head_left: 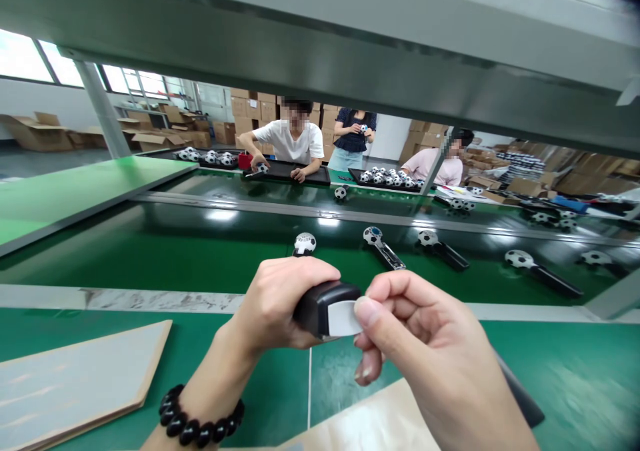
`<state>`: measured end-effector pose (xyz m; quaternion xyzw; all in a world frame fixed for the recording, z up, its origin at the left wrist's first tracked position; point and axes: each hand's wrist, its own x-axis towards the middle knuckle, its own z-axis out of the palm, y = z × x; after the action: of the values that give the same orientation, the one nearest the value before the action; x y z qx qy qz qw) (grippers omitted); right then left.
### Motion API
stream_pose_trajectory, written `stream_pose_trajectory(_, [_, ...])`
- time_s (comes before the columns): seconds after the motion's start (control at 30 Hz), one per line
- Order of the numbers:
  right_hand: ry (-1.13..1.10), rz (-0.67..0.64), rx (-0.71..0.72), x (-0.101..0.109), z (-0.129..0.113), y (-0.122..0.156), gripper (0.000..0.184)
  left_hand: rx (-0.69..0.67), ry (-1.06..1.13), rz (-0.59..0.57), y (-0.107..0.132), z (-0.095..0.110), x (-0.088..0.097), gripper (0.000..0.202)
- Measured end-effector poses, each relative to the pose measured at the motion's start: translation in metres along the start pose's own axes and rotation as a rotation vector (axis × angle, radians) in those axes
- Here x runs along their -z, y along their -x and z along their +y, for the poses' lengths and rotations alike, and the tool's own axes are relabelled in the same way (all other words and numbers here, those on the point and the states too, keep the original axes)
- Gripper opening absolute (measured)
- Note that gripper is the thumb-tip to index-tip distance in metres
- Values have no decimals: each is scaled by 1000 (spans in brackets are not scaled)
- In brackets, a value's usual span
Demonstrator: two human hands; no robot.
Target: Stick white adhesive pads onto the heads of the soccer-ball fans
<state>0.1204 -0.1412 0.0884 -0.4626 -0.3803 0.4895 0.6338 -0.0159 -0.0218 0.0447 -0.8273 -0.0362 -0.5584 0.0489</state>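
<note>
Dozens of cardboard cartons point(247, 111) stack up along the far side of the workshop, and a grey steel beam point(320, 44) crosses above my view. Three co-workers stand beyond a glossy dark green conveyor belt point(200, 244): a person in a white T-shirt point(290, 141) with both hands at a black tray point(285, 172), a person in a dark top point(355, 131) holding something small up at chest height, and a person in pink point(440, 170) behind a tray of small black-and-white footballs point(385, 179). Five football-topped black handles point(427, 239) lie in a row along the near side of the belt, and the closest one sits just beyond my left hand point(273, 304). The green desk point(575, 384) runs below the belt, with a pale board point(65, 384) near its left edge and another point(365, 424) at its front edge under my right hand point(430, 344). I hold a black handle point(320, 308) in the air above the middle of the desk, its end toward my right hand. My left fingers point(300, 268) curl closed around it, with black beads point(200, 418) on that wrist. My right thumb point(367, 311) and bent fingers pinch a white tab point(345, 319) at the handle's end.
</note>
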Motion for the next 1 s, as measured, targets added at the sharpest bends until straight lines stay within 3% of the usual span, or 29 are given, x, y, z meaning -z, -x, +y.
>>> stream_pose_trajectory(1.0, [-45,-3,-4,-2,0,1,21,-9,-2,19,1,-1,0,20])
